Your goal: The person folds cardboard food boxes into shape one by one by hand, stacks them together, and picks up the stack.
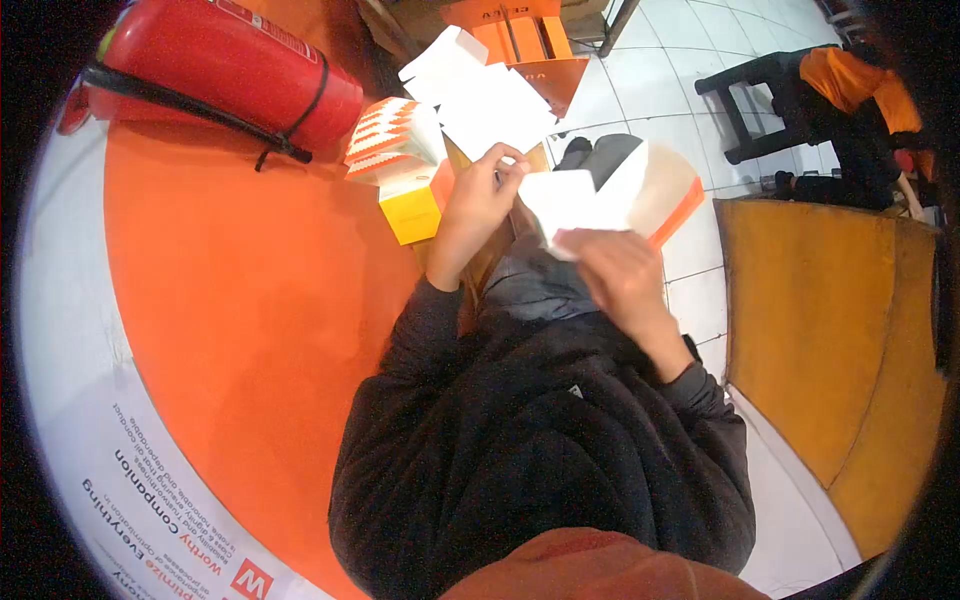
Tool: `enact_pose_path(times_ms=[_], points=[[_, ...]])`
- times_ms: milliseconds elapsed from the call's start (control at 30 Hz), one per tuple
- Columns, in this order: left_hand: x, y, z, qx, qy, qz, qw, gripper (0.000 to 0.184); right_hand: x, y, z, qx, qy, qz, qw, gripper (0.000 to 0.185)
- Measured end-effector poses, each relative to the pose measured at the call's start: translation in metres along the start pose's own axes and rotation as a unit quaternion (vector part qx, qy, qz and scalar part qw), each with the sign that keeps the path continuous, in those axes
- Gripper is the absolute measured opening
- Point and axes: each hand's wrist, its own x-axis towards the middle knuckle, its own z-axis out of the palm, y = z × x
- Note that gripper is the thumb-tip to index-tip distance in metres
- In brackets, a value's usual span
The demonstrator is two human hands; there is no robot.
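Observation:
A white card box piece (625, 195) with an orange edge on its right side is held above my lap, partly folded. My left hand (487, 195) is at its left edge, thumb and index finger pinched together there. Against its lower edge, my right hand (617, 275) has its fingers closed on the card and is slightly blurred. Left of my left hand stand nested orange-and-white patterned cartons (392, 145) with a yellow base (411, 215). Just beyond my hands lie flat white card pieces (490, 105).
A red fire extinguisher (230, 70) lies at the upper left by the orange surface (260, 270). An orange box (520, 40) stands at the top. Brown panels (810, 310) are on the right. Another person (860, 130) is beside a black stool (740, 110).

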Motion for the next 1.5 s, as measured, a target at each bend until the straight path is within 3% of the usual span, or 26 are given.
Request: enact_pose_path(times_ms=[33,133,167,267,367,467,533,600,700,800,900,967,1000,1200,1300,1400,1500], points=[[0.006,-0.009,0.006,-0.007,0.027,0.099,0.995,0.031,0.003,0.004,-0.007,0.002,-0.008,0.026,1.0,0.014],[0.002,0.003,0.007,-0.138,-0.033,0.272,0.952,0.037,0.017,0.009,-0.022,0.03,0.012,0.084,0.996,0.011],[0.001,0.009,0.008,-0.192,-0.065,0.305,0.931,0.028,0.02,0.008,-0.025,0.045,0.025,0.103,0.993,0.01],[-0.007,0.018,0.017,-0.233,-0.073,0.241,0.939,0.031,0.025,0.008,-0.037,0.119,-0.001,0.151,0.981,0.009],[-0.011,0.019,0.028,-0.316,-0.134,0.175,0.923,0.04,0.024,0.007,-0.04,0.104,0.047,0.176,0.978,0.011],[-0.023,0.025,0.035,-0.276,-0.098,0.223,0.93,0.039,0.024,0.004,-0.039,0.098,0.102,0.207,0.968,0.011],[-0.028,0.031,0.044,-0.297,0.014,0.223,0.928,0.033,0.026,0.002,-0.037,0.101,0.144,0.226,0.958,0.011],[-0.03,0.045,0.063,-0.362,0.176,0.245,0.882,0.028,0.026,0.0,-0.034,0.105,0.191,0.242,0.946,0.012],[-0.032,0.027,0.047,-0.037,0.167,0.357,0.918,0.021,0.021,0.008,-0.036,0.213,0.173,0.189,0.943,0.014],[-0.035,0.025,0.04,-0.034,0.126,0.354,0.926,0.019,0.022,0.01,-0.038,0.218,0.139,0.102,0.961,0.015],[-0.031,0.03,0.03,-0.038,0.101,0.408,0.906,0.016,0.02,0.011,-0.033,0.21,0.123,0.05,0.969,0.017],[-0.038,0.025,0.044,-0.162,0.112,0.329,0.924,0.012,0.021,0.013,-0.03,0.144,0.123,-0.018,0.982,0.019],[-0.04,0.027,0.048,-0.222,0.116,0.286,0.925,0.01,0.022,0.011,-0.027,0.149,0.129,-0.007,0.98,0.02],[-0.037,0.027,0.027,-0.068,0.083,0.374,0.921,0.01,0.017,0.011,-0.011,0.122,0.11,-0.009,0.986,0.02],[-0.032,0.018,0.026,-0.054,0.064,0.402,0.912,0.012,0.019,0.007,-0.017,0.124,0.061,0.022,0.99,0.02],[-0.03,0.013,0.026,-0.029,0.07,0.434,0.897,0.012,0.022,0.003,-0.027,0.177,-0.005,0.079,0.981,0.02],[-0.034,0.016,0.013,0.068,0.049,0.489,0.868,0.012,0.023,-0.005,-0.028,0.306,-0.001,0.175,0.936,0.016]])
